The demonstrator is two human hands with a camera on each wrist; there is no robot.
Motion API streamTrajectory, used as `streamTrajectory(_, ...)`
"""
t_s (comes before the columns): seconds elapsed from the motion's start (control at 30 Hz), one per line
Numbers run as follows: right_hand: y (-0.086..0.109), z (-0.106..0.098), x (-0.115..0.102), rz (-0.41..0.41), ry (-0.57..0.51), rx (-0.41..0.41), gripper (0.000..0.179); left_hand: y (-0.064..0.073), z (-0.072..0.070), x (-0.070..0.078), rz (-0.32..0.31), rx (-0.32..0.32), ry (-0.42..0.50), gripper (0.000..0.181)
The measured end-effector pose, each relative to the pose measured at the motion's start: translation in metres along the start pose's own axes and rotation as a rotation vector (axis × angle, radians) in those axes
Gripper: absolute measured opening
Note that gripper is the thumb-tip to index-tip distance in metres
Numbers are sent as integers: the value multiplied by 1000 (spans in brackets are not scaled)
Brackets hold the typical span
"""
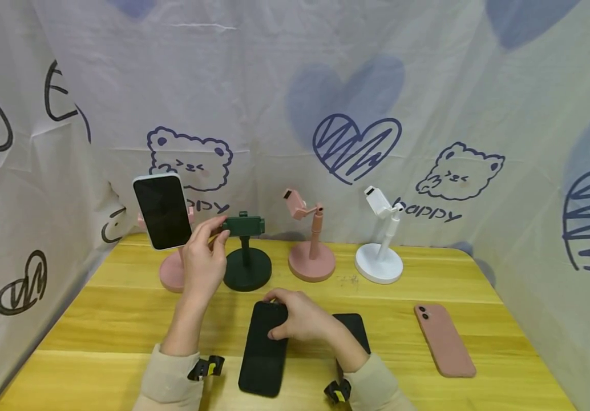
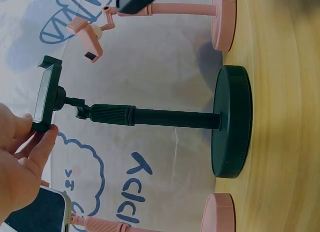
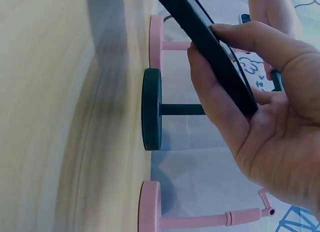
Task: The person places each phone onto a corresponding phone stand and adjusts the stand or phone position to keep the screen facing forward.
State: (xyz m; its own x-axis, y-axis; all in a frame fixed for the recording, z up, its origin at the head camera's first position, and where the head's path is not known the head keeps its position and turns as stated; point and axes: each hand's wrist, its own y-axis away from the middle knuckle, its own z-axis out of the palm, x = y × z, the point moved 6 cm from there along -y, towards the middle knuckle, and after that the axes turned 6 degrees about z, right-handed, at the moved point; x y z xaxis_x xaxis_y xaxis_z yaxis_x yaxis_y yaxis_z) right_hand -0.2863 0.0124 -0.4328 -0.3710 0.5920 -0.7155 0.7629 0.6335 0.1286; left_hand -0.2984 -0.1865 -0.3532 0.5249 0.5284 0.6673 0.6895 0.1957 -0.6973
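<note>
Clamp [image 1: 246, 226] of the dark green phone stand [image 1: 247, 274] sits in the grip of the left hand [image 1: 203, 260], thumb and fingers pinching its left end; the stand's round base rests on the wood-grain counter [image 1: 100, 342]. The right hand's [image 1: 300, 317] grip pinches a black smartphone [image 1: 264, 359] near its upper end, thumb on the screen side, fingers behind. Seen from the right wrist, this phone is tilted, its gripped end clear of the counter.

Left of the green stand, a pink phone stand [image 1: 170, 273] carries a light-rimmed phone [image 1: 163, 211], its screen dark. To the right stand a dusty-pink phone stand [image 1: 305, 268] and a white phone stand [image 1: 377, 268], both with bare clamps. A second dark phone [image 1: 355, 328] lies partly hidden by the right forearm [image 1: 347, 345]. Farther right, a pink phone [image 1: 444, 342] lies with its two lenses upward.
</note>
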Motion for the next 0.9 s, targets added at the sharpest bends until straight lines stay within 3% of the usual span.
streamTrajectory(0.23,3,-5,-1,-51,-90,4,45,1,0,0,-3,0,-18,34)
streamTrajectory(0.4,7,-17,-2,-78,-104,101,41,1,0,2,6,6,-16,32)
streamTrajectory(0.6,14,-37,-1,-74,-204,255,42,1,1,4,20,9,9,34)
streamTrajectory(0.9,26,-65,4,-90,-346,441,36,0,-3,19,181,115,-40,46)
